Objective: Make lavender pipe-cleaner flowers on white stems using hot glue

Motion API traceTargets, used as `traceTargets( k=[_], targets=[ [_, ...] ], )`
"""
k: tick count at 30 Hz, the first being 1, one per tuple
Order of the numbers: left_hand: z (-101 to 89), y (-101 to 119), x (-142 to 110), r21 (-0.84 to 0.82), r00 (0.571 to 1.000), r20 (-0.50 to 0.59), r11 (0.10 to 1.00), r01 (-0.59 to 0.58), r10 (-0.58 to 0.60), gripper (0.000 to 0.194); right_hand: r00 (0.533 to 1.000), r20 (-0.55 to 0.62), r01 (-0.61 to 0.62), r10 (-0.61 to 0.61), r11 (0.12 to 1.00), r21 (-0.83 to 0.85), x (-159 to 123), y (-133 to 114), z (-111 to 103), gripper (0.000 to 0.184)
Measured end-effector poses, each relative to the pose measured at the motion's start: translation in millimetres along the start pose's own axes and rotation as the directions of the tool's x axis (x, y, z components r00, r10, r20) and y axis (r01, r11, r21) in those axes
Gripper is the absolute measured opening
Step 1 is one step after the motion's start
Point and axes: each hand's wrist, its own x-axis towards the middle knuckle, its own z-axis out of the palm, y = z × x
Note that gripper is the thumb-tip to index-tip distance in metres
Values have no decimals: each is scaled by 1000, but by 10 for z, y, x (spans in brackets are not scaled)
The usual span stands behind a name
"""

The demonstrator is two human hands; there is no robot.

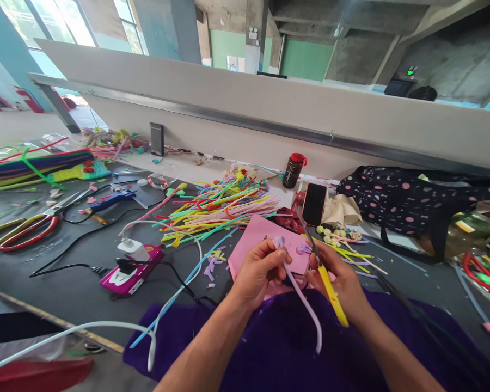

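A lilac pipe cleaner [306, 307] is pinched between the thumb and fingers of my left hand [258, 268]. Its upper end is curled into a small knot above my fingertips, while the long tail hangs down to the right. Yellow-handled scissors [332, 296] rest in my right hand [338, 275], blades pointing up and away from me. Beside those blades is a second small lilac curl [303, 248]; whether my right fingers touch it, I cannot tell. Under both hands lies a pink sheet [251, 239]. Short lilac and yellow offcuts [210, 267] are scattered left of the sheet.
Behind the sheet spreads a pile of coloured pipe cleaners [228, 209]. A purple power strip [133, 272] with cables, large red-and-yellow-handled shears [49, 220] and a glue gun [112, 200] occupy the left. A phone [314, 204], dark bottle [294, 170] and patterned bag [416, 207] stand back right.
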Motion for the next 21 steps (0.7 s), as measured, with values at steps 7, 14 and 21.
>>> traceTargets(
  k=[7,14,21],
  targets=[
    [-18,8,7,-57,999,15,997,51,-50,19,997,65,63,-50,973,-223,-2,-4,-12,48],
    [-18,-1,10,-81,998,42,995,58,-55,21,993,64,109,-94,953,-283,-12,41,38,49],
    [-16,-43,1,-88,998,36,995,45,-42,22,993,47,118,-109,946,-303,-36,68,58,49]
  ],
)
